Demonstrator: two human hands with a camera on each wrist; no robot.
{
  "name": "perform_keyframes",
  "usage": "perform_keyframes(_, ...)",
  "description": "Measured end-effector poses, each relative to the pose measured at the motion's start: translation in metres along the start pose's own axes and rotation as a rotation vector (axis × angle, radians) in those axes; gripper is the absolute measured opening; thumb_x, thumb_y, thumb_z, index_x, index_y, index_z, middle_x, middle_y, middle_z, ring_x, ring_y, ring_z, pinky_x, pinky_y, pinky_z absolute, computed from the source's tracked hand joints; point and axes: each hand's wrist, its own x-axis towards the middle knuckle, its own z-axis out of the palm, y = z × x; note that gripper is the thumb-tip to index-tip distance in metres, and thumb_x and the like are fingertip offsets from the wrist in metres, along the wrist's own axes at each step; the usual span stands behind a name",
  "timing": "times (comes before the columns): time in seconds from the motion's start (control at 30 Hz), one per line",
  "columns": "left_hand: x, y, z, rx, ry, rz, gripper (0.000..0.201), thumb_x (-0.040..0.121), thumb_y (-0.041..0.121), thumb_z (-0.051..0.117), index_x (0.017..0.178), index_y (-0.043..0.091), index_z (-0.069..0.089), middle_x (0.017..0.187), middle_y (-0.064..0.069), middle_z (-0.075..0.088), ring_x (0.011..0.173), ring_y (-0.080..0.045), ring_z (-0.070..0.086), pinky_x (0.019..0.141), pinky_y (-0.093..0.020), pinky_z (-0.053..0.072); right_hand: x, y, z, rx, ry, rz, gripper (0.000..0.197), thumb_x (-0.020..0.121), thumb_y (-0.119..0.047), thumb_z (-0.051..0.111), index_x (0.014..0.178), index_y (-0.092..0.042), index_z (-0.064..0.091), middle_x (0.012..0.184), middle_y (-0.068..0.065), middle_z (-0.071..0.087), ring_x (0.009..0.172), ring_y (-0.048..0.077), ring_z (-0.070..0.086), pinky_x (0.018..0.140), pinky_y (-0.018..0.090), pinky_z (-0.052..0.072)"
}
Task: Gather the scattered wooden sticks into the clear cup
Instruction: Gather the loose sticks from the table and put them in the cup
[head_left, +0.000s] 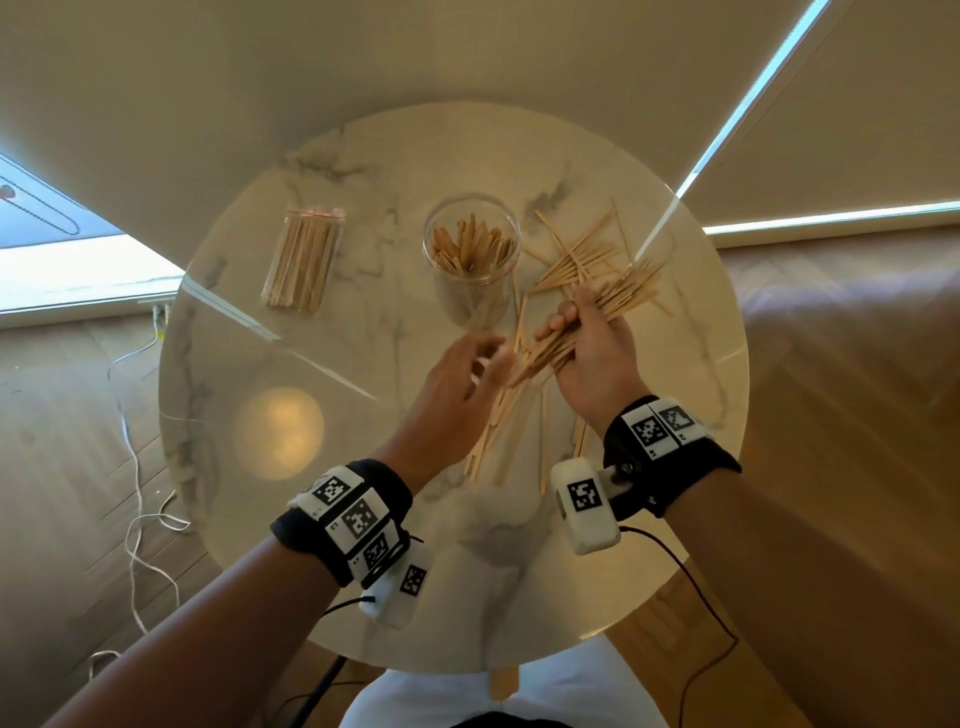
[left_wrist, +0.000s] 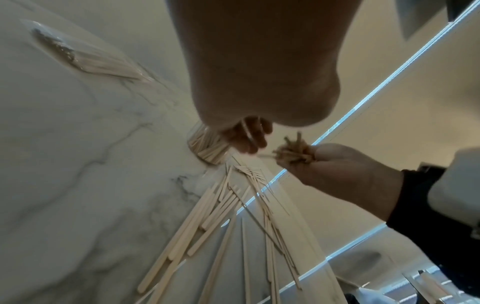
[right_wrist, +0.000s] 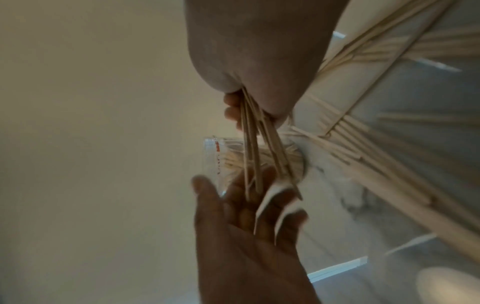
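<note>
The clear cup (head_left: 471, 260) stands upright at the table's centre with several wooden sticks inside; it also shows in the right wrist view (right_wrist: 223, 162). My right hand (head_left: 587, 338) grips a thick bundle of sticks (head_left: 613, 296) just right of the cup, held above the table. My left hand (head_left: 467, 374) hovers beside the bundle's near ends with fingers spread and blurred, holding nothing that I can see. Loose sticks (head_left: 571, 249) lie scattered right of the cup, and more loose sticks (head_left: 498, 431) lie under the hands. In the left wrist view the bundle's ends (left_wrist: 293, 152) poke from the right fist.
A clear packet of sticks (head_left: 304, 260) lies on the round marble table (head_left: 291, 467) left of the cup. White cables trail over the wooden floor at the left. A window blind hangs beyond the table's far edge.
</note>
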Motion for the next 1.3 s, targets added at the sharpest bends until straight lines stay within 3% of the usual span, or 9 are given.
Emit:
perform_keyframes(0.1, 0.001, 0.006, -0.001, -0.133, 0.254, 0.248, 0.058, 0.105, 0.054, 0.033, 0.125, 0.004, 0.054, 0.116, -0.005, 0.06, 0.1, -0.003, 0.056, 0.087, -0.014, 0.042, -0.013, 0.005, 0.013, 0.093, -0.017, 0.023, 0.034, 0.108, -0.03, 0.051, 0.078, -0.014, 0.05, 0.06, 0.001, 0.044, 0.052, 0.016, 0.047, 0.058, 0.032, 0.049)
perform_keyframes(0.23, 0.008, 0.021, 0.0, -0.223, 0.35, 0.362, 0.067, 0.105, 0.055, 0.028, 0.126, -0.005, 0.049, 0.122, -0.017, 0.056, 0.109, -0.029, 0.056, 0.096, -0.041, 0.046, -0.037, 0.019, 0.029, 0.141, -0.021, 0.15, 0.04, 0.106, -0.035, 0.053, 0.072, -0.014, 0.047, 0.063, 0.001, 0.038, 0.056, 0.016, 0.041, 0.057, 0.03, 0.05)
perform_keyframes(0.33, 0.006, 0.021, 0.0, -0.19, 0.373, 0.396, 0.067, 0.107, 0.051, 0.026, 0.125, -0.01, 0.047, 0.127, -0.021, 0.053, 0.119, -0.032, 0.053, 0.103, -0.049, 0.044, -0.051, 0.021, 0.033, 0.163, -0.062, 0.219, 0.041, 0.107, -0.035, 0.052, 0.072, -0.014, 0.048, 0.058, -0.001, 0.039, 0.049, 0.011, 0.044, 0.051, 0.025, 0.051)
perform_keyframes(0.5, -0.001, 0.013, -0.007, -0.185, 0.26, 0.425, 0.071, 0.106, 0.054, 0.026, 0.129, -0.011, 0.044, 0.135, -0.024, 0.049, 0.129, -0.034, 0.049, 0.109, -0.053, 0.041, -0.054, 0.016, 0.031, -0.024, -0.114, 0.194, 0.038, 0.105, -0.035, 0.055, 0.073, -0.015, 0.052, 0.059, -0.001, 0.035, 0.051, 0.012, 0.041, 0.051, 0.028, 0.049)
perform_keyframes(0.7, 0.028, 0.022, -0.036, -0.211, 0.128, 0.18, 0.069, 0.103, 0.052, 0.035, 0.151, 0.003, 0.035, 0.151, -0.012, 0.045, 0.14, -0.011, 0.044, 0.115, -0.026, 0.039, -0.066, 0.018, 0.007, -0.618, -0.396, 0.278, 0.026, 0.106, -0.026, 0.056, 0.084, -0.018, 0.045, 0.055, -0.004, 0.032, 0.045, 0.01, 0.03, 0.048, 0.027, 0.038)
perform_keyframes(0.87, 0.035, 0.03, -0.034, -0.079, 0.133, 0.22, 0.043, 0.106, 0.034, 0.051, 0.141, 0.01, 0.054, 0.146, 0.001, 0.052, 0.136, -0.009, 0.05, 0.112, -0.041, 0.046, -0.076, 0.022, 0.001, -0.764, -0.549, 0.299, 0.015, 0.106, -0.02, 0.055, 0.093, -0.012, 0.053, 0.056, -0.001, 0.037, 0.044, 0.011, 0.035, 0.048, 0.026, 0.04)
perform_keyframes(1.03, 0.017, 0.036, -0.032, -0.132, -0.017, 0.12, 0.031, 0.11, 0.025, 0.04, 0.116, 0.021, 0.07, 0.115, 0.009, 0.074, 0.109, 0.0, 0.066, 0.096, -0.025, 0.052, -0.07, 0.016, 0.002, -0.929, -0.634, 0.256, 0.013, 0.105, -0.015, 0.055, 0.093, -0.011, 0.054, 0.056, 0.001, 0.041, 0.047, 0.015, 0.039, 0.052, 0.031, 0.044)
perform_keyframes(1.17, 0.023, 0.03, -0.046, -0.312, -0.024, 0.178, 0.046, 0.109, 0.039, 0.029, 0.126, 0.016, 0.065, 0.128, -0.001, 0.07, 0.125, -0.014, 0.062, 0.108, -0.038, 0.048, -0.068, 0.016, 0.004, -1.073, -0.679, 0.249, 0.015, 0.103, -0.021, 0.06, 0.096, -0.013, 0.049, 0.059, 0.0, 0.039, 0.047, 0.012, 0.038, 0.049, 0.029, 0.04)
perform_keyframes(1.3, 0.019, 0.031, -0.048, -0.161, -0.235, 0.157, 0.047, 0.111, 0.04, 0.025, 0.138, 0.022, 0.059, 0.143, 0.008, 0.059, 0.137, 0.001, 0.047, 0.117, -0.025, 0.035, -0.07, 0.018, 0.009, -1.198, -0.725, 0.215, 0.021, 0.099, -0.022, 0.065, 0.091, -0.007, 0.054, 0.057, -0.002, 0.04, 0.048, 0.014, 0.039, 0.049, 0.03, 0.041)
